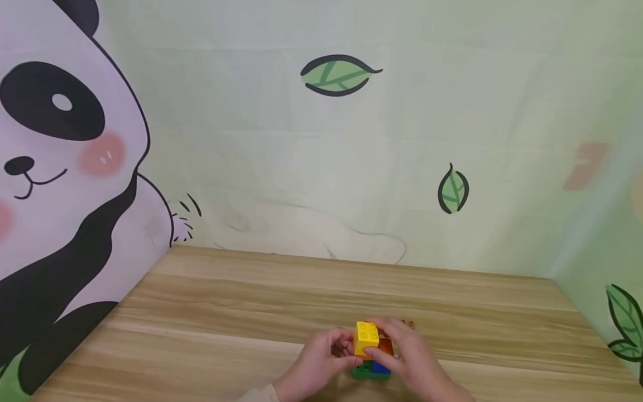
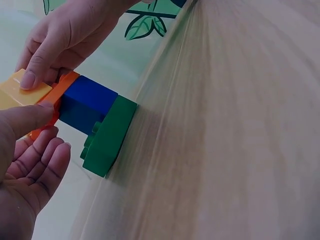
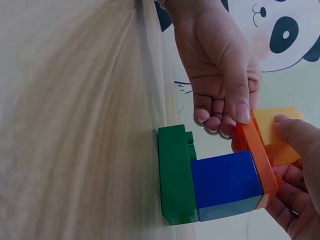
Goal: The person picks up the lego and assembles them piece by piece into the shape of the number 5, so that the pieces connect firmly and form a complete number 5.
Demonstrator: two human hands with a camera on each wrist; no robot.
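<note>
A small stack of toy building bricks stands on the table between the two hands. The green brick [image 1: 363, 375] is at the bottom, with the blue brick [image 3: 227, 177] on one end of it. Across the top of the blue one lies a thin orange brick [image 3: 259, 157], which overhangs bare green studs. The yellow brick [image 1: 366, 333] is uppermost, at the overhanging end. My right hand [image 1: 419, 360] pinches the yellow brick between thumb and fingers. My left hand [image 1: 317, 360] pinches the orange brick's overhanging end, its thumb on the edge and fingers beneath.
The wooden table [image 1: 226, 312] spreads out around the stack. Tiny brownish bits [image 1: 411, 323] lie just beyond the right hand. A printed cloth backdrop [image 1: 281, 151] with a panda and leaves borders the table at the back and sides.
</note>
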